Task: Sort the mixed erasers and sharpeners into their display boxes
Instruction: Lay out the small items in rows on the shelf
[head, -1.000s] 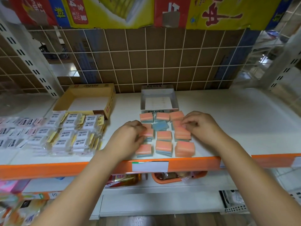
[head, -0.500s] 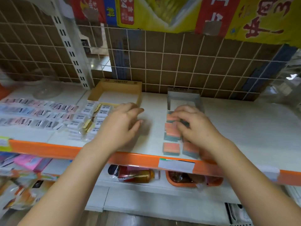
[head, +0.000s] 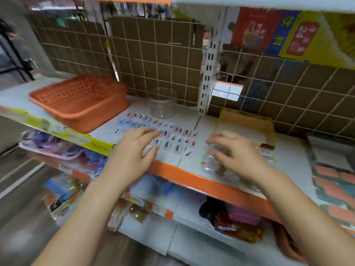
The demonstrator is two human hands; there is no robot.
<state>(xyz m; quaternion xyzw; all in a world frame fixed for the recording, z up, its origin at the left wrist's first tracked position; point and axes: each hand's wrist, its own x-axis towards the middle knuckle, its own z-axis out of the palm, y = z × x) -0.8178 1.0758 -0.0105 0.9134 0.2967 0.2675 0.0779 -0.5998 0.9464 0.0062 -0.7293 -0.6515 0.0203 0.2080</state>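
Observation:
Rows of small pastel sharpeners (head: 173, 138) lie on the white shelf (head: 194, 160). My left hand (head: 134, 152) hovers over their near left end, fingers spread, holding nothing. My right hand (head: 236, 152) is spread over the white wrapped erasers (head: 266, 152), which it mostly hides; whether it touches them is blurred. The brown cardboard display box (head: 247, 123) stands behind my right hand. Orange-and-teal erasers (head: 334, 187) lie at the far right edge. The whole view is motion-blurred.
An orange plastic basket (head: 80, 101) sits on the shelf at the left. A clear round jar (head: 162, 105) stands behind the sharpeners, against the tiled wall. An orange shelf lip (head: 201, 181) runs along the front, with packaged goods on the shelf below.
The view has swung left. Both hands left the orange erasers and moved left: the left now over the sharpeners, the right over the white erasers. Basket and jar came into view.

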